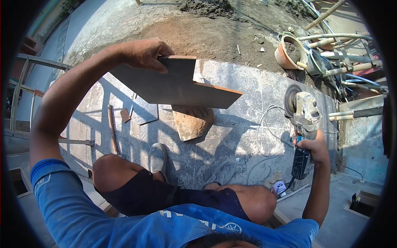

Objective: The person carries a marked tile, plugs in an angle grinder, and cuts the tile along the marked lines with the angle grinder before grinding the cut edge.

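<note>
My left hand (147,53) grips a dark grey tile (165,84) by its upper edge, the thumb on the dark face and the fingers partly hidden. A stepped notch is cut into the tile's right side, and reddish-brown shows along its edges. Just beneath the tile sits a rough tan block (190,124), its top partly covered. On the right, my right hand (316,146) is wrapped around the body of an angle grinder (307,111). Its round disc (292,99) points up and left, apart from the tile.
A pale cable (259,126) loops across the dusty paving. Left of the block lie a wooden handle (112,128) and a small tile offcut (125,115). A mortar-filled bucket (285,56) stands far right beside piled pipes (351,68). A small container (279,188) is near my right knee.
</note>
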{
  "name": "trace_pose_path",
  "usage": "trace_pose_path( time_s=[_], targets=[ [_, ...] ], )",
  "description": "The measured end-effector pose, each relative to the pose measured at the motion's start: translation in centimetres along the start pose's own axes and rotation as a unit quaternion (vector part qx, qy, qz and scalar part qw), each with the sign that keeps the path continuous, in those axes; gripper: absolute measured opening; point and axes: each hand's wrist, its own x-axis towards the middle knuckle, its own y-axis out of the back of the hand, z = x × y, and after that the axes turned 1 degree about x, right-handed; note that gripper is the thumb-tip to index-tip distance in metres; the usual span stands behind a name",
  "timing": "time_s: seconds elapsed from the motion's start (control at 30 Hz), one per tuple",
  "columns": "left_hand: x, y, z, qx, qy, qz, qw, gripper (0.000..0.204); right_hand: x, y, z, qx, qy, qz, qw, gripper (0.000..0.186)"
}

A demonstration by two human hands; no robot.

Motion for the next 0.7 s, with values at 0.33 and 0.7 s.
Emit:
trace_pose_path(
  time_s=[0.33,0.7],
  targets=[
    [1.1,-1.2,-1.3,0.161,0.016,0.085,0.983,0.046,4.8,-6.5,-7.2,-0.191,-0.009,-0.167,0.967,0.056],
    [0.4,-2.9,-1.4,0.185,0.053,0.144,0.971,0.056,9.9,-12.2,-5.8,-0.159,-0.013,-0.293,0.943,0.024]
  ],
)
